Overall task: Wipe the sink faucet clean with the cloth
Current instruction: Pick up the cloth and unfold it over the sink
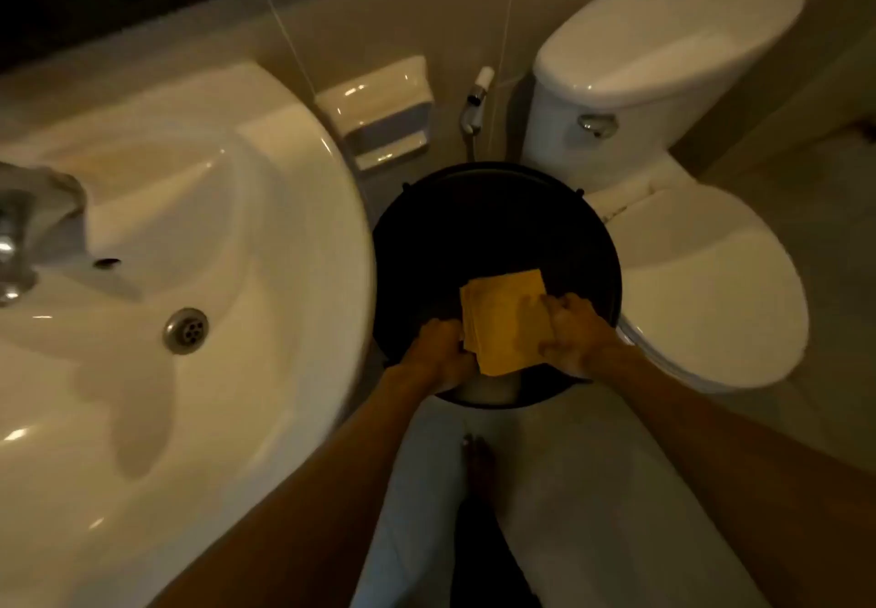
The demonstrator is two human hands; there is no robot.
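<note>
Gripping folded cloth (505,320) between left hand (441,346) and right hand (576,334)

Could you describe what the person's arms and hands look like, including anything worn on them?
Both forearms are bare, with no sleeves in view. The left hand and right hand wear no gloves; no watch, ring or bracelet is visible, though the dim picture is blurry.

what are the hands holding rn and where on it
Both hold the folded cloth over the bucket: the left hand grips its left edge, the right hand its right edge.
</note>
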